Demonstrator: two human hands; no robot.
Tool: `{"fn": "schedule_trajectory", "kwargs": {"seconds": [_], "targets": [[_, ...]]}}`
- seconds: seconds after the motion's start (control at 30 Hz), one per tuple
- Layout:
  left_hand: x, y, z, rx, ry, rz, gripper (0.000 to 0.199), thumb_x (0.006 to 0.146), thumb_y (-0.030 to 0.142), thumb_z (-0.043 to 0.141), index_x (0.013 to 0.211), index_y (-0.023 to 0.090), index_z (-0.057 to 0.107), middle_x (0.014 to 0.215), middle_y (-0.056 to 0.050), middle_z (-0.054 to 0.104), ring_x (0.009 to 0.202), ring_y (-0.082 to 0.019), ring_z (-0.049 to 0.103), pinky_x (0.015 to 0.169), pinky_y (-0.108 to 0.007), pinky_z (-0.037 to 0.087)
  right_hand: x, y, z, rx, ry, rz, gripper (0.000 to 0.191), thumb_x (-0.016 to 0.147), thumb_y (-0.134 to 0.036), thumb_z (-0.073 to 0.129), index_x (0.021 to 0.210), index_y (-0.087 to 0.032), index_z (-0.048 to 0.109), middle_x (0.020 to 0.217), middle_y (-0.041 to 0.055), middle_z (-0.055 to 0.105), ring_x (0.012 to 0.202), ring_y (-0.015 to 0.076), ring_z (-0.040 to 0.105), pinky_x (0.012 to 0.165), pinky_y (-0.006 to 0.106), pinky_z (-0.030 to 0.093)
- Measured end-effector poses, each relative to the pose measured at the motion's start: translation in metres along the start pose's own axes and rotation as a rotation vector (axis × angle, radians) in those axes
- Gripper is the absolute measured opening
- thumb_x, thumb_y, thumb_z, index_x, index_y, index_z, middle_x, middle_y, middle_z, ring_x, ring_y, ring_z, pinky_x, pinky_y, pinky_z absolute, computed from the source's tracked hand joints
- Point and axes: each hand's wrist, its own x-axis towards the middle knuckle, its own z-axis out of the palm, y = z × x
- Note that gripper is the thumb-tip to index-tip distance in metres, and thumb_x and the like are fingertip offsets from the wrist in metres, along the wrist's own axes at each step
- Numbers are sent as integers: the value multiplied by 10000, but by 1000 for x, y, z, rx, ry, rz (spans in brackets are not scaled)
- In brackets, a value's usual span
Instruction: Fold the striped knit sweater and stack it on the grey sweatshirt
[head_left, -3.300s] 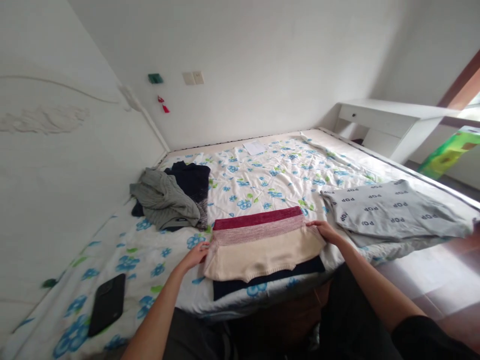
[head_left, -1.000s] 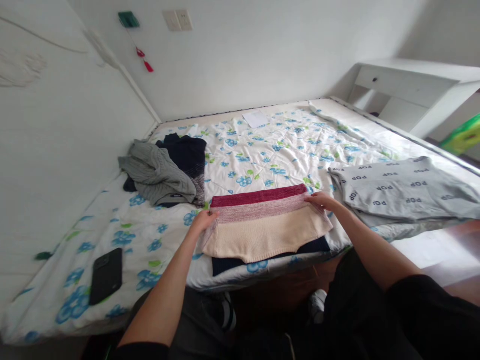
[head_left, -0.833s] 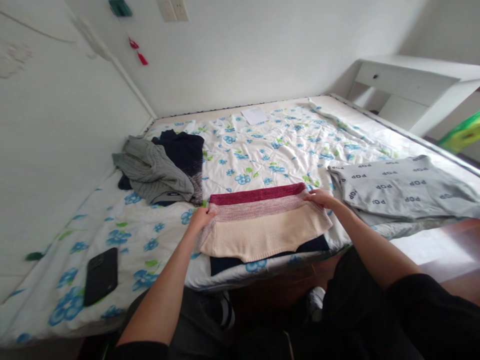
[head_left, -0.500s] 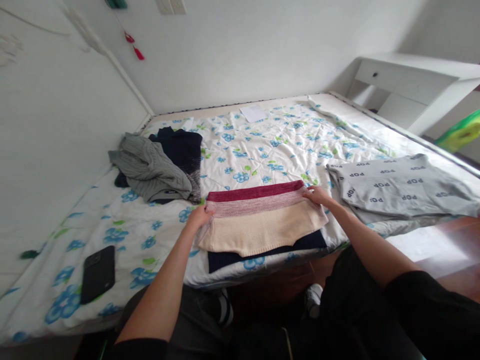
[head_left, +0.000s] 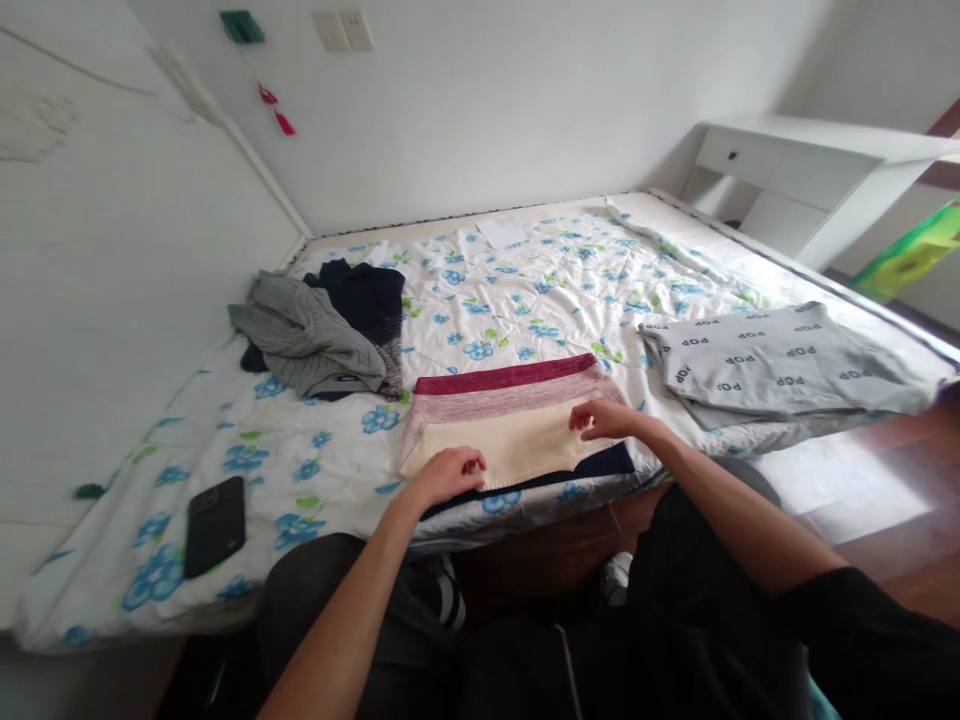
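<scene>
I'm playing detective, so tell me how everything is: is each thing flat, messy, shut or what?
Striped knit: lying flat, over dark cloth
Left hand: fingers curled, by its near edge
Right hand: fingers bent, over its cream part
Grey knit: bunched up
POP garment: spread out, creased
Black phone: flat, camera side up
Sheet: wrinkled
Drawer: shut

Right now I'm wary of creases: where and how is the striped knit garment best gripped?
Probably pinch both ends of the burgundy band, coming in from the outer sides: the knit garment lies flat, and that straight far edge is uncovered.
</scene>
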Motion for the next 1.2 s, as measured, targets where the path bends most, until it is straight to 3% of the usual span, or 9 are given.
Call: {"fn": "schedule_trajectory", "kwargs": {"seconds": [0.1,0.2,0.47,0.73,0.83,0.9,1.0,1.1,1.2], "targets": [[-10,12,24,73,25,29,225,857,324,823,1066,243,837,1103,-83,812,1055,-289,748,927,-346,528,-6,-27,32,-176,-145,-74,413,761,-93,857,1157,-210,871,1128,64,849,1050,253,770,924,292,561],[-14,13,28,76,57,35,194,883,326,794,1050,240,840,1115,-94,814,1079,-291,747,949,-353,536,-9,-42,47,-314,-117,-57,387,794,-107,845,1166,-211,870,1173,85,850,1099,272,767,940,298,545],[-24,10,3,-104,162,8,263,884,450,691,938,238,836,989,-75,793,913,-251,721,871,-339,544,-20,-56,33,-221,-38,-16,335,871,-145,781,1174,-227,899,1065,53,876,967,235,802,842,256,533],[-27,3,8,-120,-34,-5,333,819,535,784,975,266,903,1003,-75,851,955,-274,752,874,-320,551,-20,-46,49,-118,-114,0,279,860,-278,845,1121,-227,931,1041,52,885,955,237,810,840,261,571],[-28,-13,1,-189,40,-88,418,882,593,738,1070,257,900,1086,-88,866,1002,-282,775,911,-328,583,-19,-33,35,41,-154,-3,279,927,-411,833,1121,-241,938,1071,42,896,965,243,821,877,273,600],[-30,-29,-8,-144,226,-195,423,912,545,707,1151,240,877,1205,-107,859,1071,-289,782,981,-341,590,-20,-17,20,89,-64,48,274,969,-415,807,1138,-239,931,1119,48,898,1012,257,826,937,293,613],[-34,-55,-24,17,499,-434,443,916,446,705,1286,228,815,1389,-148,813,1254,-322,761,1073,-364,573,-22,12,-2,32,250,271,279,1003,-328,778,1232,-215,889,1205,96,884,1108,291,821,1038,349,611],[-38,-75,-32,45,564,-720,505,918,489,728,1327,196,769,1359,-208,821,1305,-377,756,1011,-380,584,-24,40,-13,-35,497,501,422,1035,-345,769,1419,-173,797,1285,162,851,1218,332,803,1105,402,594],[-40,-82,-30,-54,540,-769,531,892,543,763,1270,171,781,1194,-198,864,1186,-381,800,903,-362,592,-25,57,-11,-62,587,636,651,1047,-461,783,1578,-102,670,1347,238,810,1338,378,759,1143,426,574]]}}
